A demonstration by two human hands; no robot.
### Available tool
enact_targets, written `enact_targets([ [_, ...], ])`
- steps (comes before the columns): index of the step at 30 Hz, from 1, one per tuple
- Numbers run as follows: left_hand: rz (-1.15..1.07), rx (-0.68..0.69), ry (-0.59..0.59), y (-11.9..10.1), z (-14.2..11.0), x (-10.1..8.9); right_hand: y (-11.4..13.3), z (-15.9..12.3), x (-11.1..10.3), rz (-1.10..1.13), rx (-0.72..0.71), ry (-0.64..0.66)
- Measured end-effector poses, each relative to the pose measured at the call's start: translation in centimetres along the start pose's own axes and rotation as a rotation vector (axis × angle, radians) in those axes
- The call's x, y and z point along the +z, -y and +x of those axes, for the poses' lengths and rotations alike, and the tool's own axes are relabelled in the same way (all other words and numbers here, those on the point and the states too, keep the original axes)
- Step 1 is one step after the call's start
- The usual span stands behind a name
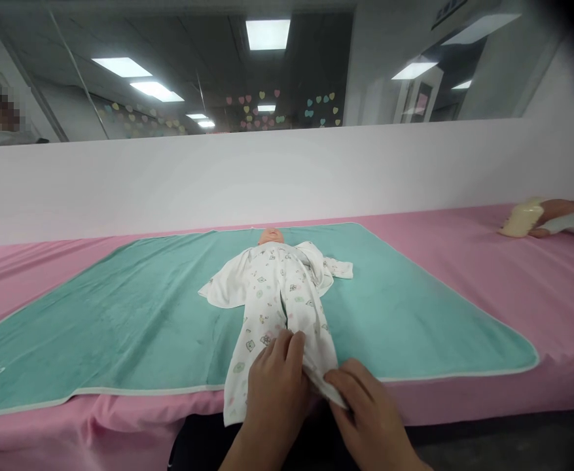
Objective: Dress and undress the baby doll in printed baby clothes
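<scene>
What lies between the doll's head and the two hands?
In the head view, the doll's body in its white printed romper on the green mat lies between the doll's head and both hands.

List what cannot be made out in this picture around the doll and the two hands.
- Doll's legs and arms: head view, covered by the printed romper.
- Romper's leg end: hidden under the left hand and right hand, both pinching the cloth.
- Teal mat: its left part is cut off by the picture edge.
- Items at far right on the pink sheet: too small and partly cut off to identify.
</scene>
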State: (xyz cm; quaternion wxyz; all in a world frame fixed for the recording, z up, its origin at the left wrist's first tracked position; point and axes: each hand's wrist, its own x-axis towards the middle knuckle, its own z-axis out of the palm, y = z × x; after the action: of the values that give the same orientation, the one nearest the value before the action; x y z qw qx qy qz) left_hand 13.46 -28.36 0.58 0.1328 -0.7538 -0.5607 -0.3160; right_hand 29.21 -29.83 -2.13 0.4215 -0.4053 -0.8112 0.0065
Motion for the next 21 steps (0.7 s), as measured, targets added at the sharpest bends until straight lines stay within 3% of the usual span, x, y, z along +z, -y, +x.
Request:
enact_targets([
  [8,0.043,0.162,-0.012,0.5,-3.0,-1.2,-0.1,-2.0,0.4,0.028,-0.07,0.135],
  [14,-0.012,0.234,0.062,-0.8,-5.4,-0.3,-1.0,-3.0,-0.2,0.019,-0.13,0.191],
  [18,-0.165,0.293,0.157,-0.6,-5.0,-0.7,-0.8,-3.4,-0.2,0.009,-0.144,0.247],
  [21,-0.346,0.214,0.187,0.1,-2.7,-2.3,-0.4,-3.3,-0.2,-0.005,-0.283,0.293],
])
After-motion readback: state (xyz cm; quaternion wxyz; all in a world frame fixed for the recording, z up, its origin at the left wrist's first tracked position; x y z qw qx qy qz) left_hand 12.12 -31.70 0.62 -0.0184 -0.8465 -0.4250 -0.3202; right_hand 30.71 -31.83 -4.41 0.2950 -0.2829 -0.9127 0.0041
